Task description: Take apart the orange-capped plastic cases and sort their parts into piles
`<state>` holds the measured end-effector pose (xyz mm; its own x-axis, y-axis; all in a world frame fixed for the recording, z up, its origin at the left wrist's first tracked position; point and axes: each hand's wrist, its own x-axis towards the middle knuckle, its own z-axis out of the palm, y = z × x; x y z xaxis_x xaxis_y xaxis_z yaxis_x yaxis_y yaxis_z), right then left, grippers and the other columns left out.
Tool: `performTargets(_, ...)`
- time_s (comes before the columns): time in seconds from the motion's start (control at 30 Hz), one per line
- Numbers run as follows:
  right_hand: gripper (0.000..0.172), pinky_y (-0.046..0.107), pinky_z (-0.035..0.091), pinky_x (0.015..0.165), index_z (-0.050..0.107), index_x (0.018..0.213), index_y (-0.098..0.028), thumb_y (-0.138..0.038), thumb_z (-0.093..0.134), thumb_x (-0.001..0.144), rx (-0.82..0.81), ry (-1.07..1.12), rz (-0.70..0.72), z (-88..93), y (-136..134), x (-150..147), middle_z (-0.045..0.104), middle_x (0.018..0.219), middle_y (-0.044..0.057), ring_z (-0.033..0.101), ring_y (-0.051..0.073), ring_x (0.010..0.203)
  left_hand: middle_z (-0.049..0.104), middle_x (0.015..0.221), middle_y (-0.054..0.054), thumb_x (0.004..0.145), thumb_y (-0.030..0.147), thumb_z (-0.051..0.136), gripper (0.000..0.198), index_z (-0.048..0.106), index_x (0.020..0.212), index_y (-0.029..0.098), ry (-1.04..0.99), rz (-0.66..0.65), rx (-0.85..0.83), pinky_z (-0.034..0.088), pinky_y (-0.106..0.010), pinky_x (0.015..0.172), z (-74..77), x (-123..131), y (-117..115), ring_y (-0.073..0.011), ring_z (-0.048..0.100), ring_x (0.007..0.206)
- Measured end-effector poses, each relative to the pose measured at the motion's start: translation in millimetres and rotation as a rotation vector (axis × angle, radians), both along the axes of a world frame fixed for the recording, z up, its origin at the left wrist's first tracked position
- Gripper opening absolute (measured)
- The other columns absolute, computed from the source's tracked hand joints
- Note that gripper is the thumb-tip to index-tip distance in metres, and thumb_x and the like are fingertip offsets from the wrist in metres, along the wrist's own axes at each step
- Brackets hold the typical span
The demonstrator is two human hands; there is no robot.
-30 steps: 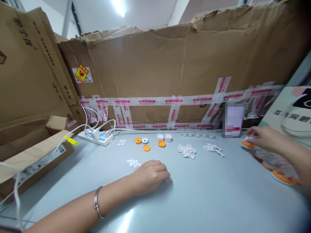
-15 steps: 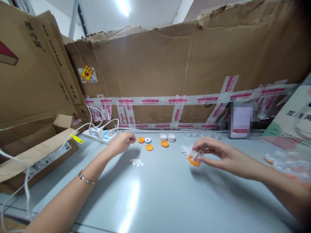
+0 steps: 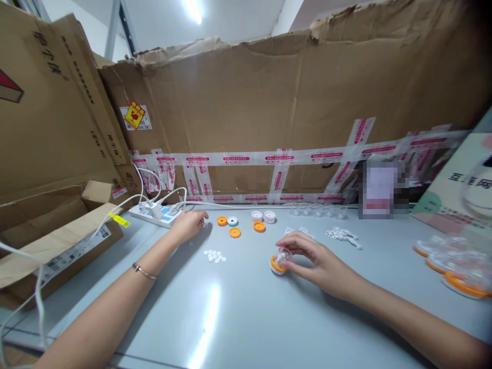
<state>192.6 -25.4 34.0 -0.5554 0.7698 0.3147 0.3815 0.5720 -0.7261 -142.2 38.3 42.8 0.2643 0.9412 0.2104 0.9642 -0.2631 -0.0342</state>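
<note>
Taped cardboard sheet (image 3: 238,97) across upper frame; power strip (image 3: 163,219) mid-left; open carton (image 3: 57,238) lower left; ceiling light (image 3: 192,10) top.

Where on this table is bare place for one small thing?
The widest bare patch of table lies between the forearms, nearer than the white discs and right hand. A smaller one lies beyond the right forearm, between the rightmost white pieces and the clear domed parts. Crowded: behind the discs, where left hand, power strip and orange rings sit close together.
</note>
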Motion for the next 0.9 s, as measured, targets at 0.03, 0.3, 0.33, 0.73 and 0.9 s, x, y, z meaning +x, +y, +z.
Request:
performTargets(0.03, 0.023, 0.039, 0.048, 0.084, 0.054, 0.101, -0.022, -0.033, 0.051, 0.081, 0.009, 0.001, 0.0, 0.0, -1, 0, 0.054, 0.098, 0.007, 0.056, 0.019, 0.09, 0.068, 0.082, -0.005, 0.074, 0.013, 0.046, 0.026, 0.061, 0.094, 0.019, -0.002, -0.005, 0.001, 0.04, -0.03, 0.074, -0.9, 0, 0, -0.0219, 0.061, 0.08)
performTargets(0.3, 0.02, 0.037, 0.049, 0.078, 0.055, 0.099, -0.022, -0.03, 0.051, 0.081, 0.068, -0.009, -0.005, -0.6, -3, -2, 0.057, 0.094, 0.007, 0.057, 0.018, 0.082, 0.061, 0.102, -0.01, 0.081, 0.019, 0.046, 0.021, 0.059, 0.097, 0.016, -0.065, -0.153, 0.059, 0.041, -0.034, 0.082, 2.0, 21, -12, -0.0232, 0.055, 0.097)
performTargets(0.33, 0.02, 0.037, 0.049, 0.078, 0.055, 0.099, -0.022, -0.03, 0.051, 0.081, 0.074, -0.01, -0.005, -0.8, -3, -3, 0.057, 0.093, 0.006, 0.057, 0.018, 0.082, 0.062, 0.102, -0.008, 0.083, 0.021, 0.046, 0.021, 0.059, 0.099, 0.017, -0.074, -0.219, 0.04, 0.041, -0.03, 0.083, 3.0, 28, -15, -0.02, 0.056, 0.096)
performTargets(0.73, 0.018, 0.036, 0.05, 0.077, 0.056, 0.095, -0.021, -0.031, 0.051, 0.081, 0.075, 0.009, -0.001, -1.7, -3, -5, 0.058, 0.09, 0.006, 0.057, 0.017, 0.079, 0.061, 0.107, -0.007, 0.087, 0.019, 0.043, 0.024, 0.057, 0.106, 0.018, -0.079, -0.589, -0.087, 0.044, -0.028, 0.083, -3.1, 55, -29, -0.0174, 0.057, 0.097)
performTargets(0.9, 0.018, 0.035, 0.052, 0.078, 0.057, 0.095, -0.022, -0.031, 0.051, 0.081, 0.033, 0.048, -0.007, -4.9, -2, -6, 0.057, 0.091, 0.006, 0.057, 0.016, 0.08, 0.058, 0.114, -0.009, 0.086, 0.024, 0.045, 0.026, 0.054, 0.11, 0.018, -0.14, -0.551, 0.01, 0.042, -0.034, 0.087, -3.8, 61, -31, -0.0197, 0.054, 0.103)
